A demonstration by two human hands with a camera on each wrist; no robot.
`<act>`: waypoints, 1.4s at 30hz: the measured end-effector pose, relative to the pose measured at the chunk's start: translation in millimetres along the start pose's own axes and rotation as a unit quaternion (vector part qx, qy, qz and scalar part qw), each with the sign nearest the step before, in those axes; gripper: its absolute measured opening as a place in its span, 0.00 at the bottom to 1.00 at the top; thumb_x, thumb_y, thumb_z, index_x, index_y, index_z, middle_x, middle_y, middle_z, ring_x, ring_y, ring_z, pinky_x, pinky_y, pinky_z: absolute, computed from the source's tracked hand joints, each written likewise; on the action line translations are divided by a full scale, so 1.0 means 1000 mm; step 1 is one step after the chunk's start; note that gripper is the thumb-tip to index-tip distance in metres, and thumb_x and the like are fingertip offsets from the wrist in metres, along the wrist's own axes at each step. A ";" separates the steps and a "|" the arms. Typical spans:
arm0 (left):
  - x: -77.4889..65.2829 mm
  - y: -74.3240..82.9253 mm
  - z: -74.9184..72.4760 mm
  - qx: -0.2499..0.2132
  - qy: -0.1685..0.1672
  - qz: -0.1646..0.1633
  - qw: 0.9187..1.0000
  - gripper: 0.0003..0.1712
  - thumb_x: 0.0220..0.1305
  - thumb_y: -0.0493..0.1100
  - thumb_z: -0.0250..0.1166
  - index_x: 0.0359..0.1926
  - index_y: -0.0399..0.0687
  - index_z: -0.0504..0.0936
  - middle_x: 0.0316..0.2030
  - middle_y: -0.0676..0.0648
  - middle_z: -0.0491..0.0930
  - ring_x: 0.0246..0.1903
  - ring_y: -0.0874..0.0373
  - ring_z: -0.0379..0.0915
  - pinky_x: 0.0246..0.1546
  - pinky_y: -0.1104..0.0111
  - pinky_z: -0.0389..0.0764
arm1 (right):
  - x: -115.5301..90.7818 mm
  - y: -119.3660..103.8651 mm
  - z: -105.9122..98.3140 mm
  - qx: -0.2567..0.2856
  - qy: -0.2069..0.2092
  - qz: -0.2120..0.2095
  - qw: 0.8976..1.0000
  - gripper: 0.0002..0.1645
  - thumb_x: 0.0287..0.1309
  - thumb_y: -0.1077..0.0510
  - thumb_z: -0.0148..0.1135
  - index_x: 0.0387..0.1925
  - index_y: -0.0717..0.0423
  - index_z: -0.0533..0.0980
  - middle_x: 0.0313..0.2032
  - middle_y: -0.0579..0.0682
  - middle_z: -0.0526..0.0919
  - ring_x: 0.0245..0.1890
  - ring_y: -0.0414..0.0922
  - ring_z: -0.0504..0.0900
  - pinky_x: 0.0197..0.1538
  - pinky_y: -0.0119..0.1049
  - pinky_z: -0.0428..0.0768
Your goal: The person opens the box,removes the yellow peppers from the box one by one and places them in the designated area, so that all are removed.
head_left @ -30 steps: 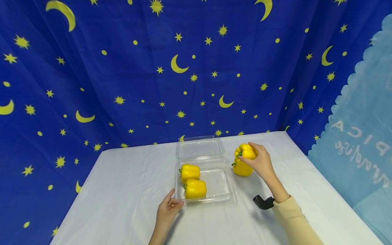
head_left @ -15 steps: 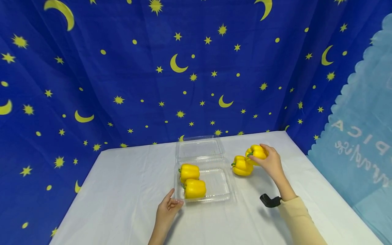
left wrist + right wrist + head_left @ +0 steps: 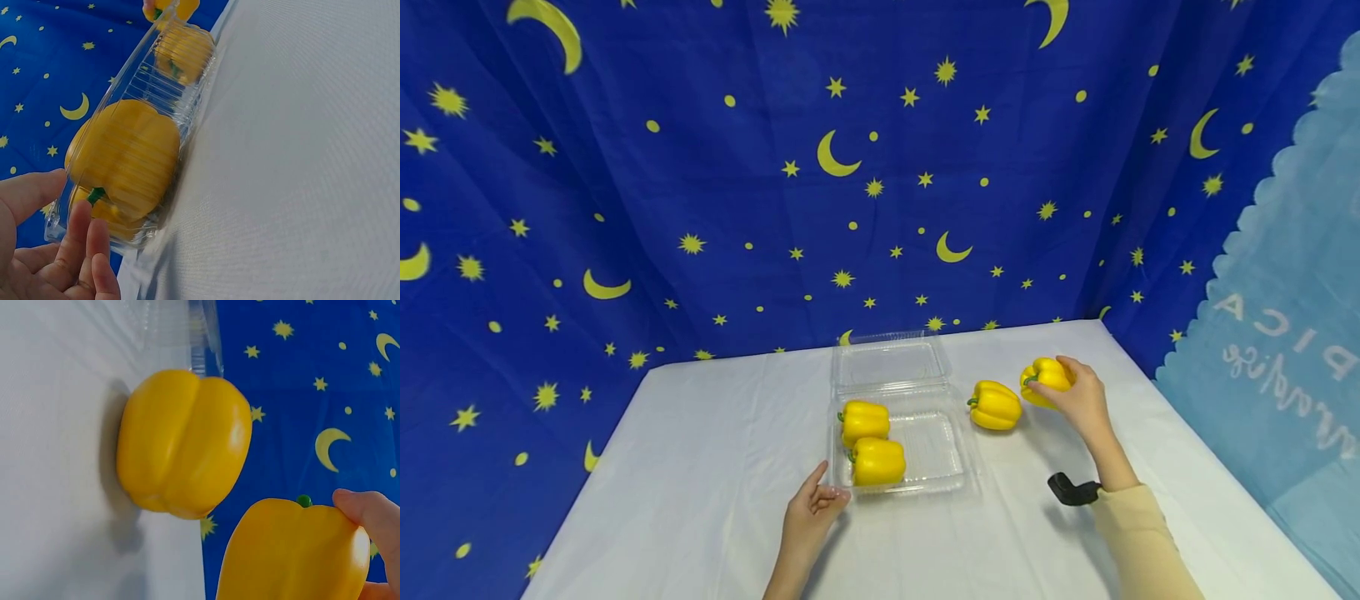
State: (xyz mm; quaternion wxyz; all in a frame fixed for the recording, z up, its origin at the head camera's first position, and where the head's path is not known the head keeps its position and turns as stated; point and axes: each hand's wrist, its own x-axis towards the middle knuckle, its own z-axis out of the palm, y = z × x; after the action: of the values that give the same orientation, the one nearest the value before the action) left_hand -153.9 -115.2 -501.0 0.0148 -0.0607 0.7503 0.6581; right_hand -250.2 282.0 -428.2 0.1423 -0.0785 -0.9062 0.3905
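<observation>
In the head view my right hand point(image 3: 1086, 404) grips a yellow bell pepper point(image 3: 1045, 382) between thumb and fingers, right of another yellow bell pepper point(image 3: 995, 406) on the table. The right wrist view shows the held pepper point(image 3: 297, 553) apart from the standing one point(image 3: 181, 444). My left hand point(image 3: 811, 514) rests at the near left corner of a clear plastic clamshell box point(image 3: 936, 487), fingertips at its rim; the left wrist view shows its relaxed fingers point(image 3: 78, 244). Two yellow bell peppers point(image 3: 878, 462) lie in the left half of the box base.
The box lid point(image 3: 891, 367) lies folded back behind the base. A white cloth point(image 3: 715, 467) covers the table, and a blue curtain point(image 3: 737, 175) with moons and stars hangs behind. A black wrist mount point(image 3: 1072, 490) sticks out from the right wrist above the cloth.
My right hand has moved to the right with its bell pepper, away from the one on the table, so a gap shows between them. The left hand and the box have stayed still.
</observation>
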 end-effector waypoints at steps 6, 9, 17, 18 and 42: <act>0.000 0.000 0.000 -0.003 0.001 -0.003 1.000 0.41 0.58 0.34 0.66 0.68 0.28 0.57 0.34 0.46 0.81 0.28 0.72 0.74 0.33 0.81 0.77 | 0.000 0.006 0.000 -0.012 -0.006 0.016 1.000 0.45 0.52 0.50 0.69 0.65 0.71 0.61 0.60 0.74 0.65 0.59 0.66 0.66 0.62 0.60 0.67; 0.000 0.000 0.000 -0.006 0.002 0.000 1.000 0.41 0.58 0.34 0.66 0.68 0.28 0.57 0.33 0.47 0.81 0.29 0.72 0.74 0.33 0.81 0.77 | 0.000 0.009 0.003 -0.014 -0.011 0.018 1.000 0.45 0.52 0.51 0.68 0.64 0.72 0.61 0.60 0.74 0.65 0.58 0.66 0.66 0.62 0.60 0.67; 0.000 0.000 0.000 -0.005 0.002 0.013 1.000 0.41 0.58 0.34 0.66 0.68 0.27 0.57 0.34 0.45 0.81 0.28 0.73 0.74 0.33 0.81 0.77 | 0.000 0.017 0.009 -0.026 -0.019 0.013 0.999 0.44 0.52 0.52 0.68 0.63 0.74 0.62 0.58 0.76 0.67 0.58 0.67 0.67 0.62 0.60 0.67; 0.000 0.001 0.000 -0.007 0.002 0.013 1.000 0.41 0.57 0.34 0.66 0.68 0.27 0.57 0.33 0.46 0.81 0.28 0.72 0.74 0.33 0.81 0.77 | 0.000 0.018 0.010 -0.027 -0.020 0.012 0.999 0.44 0.52 0.52 0.68 0.63 0.74 0.62 0.58 0.76 0.67 0.58 0.67 0.67 0.62 0.60 0.67; -0.001 0.000 0.000 0.010 0.011 0.003 1.000 0.41 0.56 0.36 0.68 0.67 0.29 0.60 0.31 0.50 0.78 0.27 0.71 0.72 0.31 0.80 0.77 | -0.001 0.035 0.024 -0.057 -0.039 0.013 0.998 0.44 0.53 0.52 0.67 0.62 0.76 0.61 0.56 0.77 0.66 0.56 0.69 0.67 0.62 0.62 0.66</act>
State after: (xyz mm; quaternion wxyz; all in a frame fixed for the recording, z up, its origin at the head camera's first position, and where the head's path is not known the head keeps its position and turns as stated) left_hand -152.8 -114.9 -501.0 0.0048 -0.0658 0.7569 0.6501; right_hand -256.0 289.6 -469.5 0.0970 -0.0829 -0.9307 0.3429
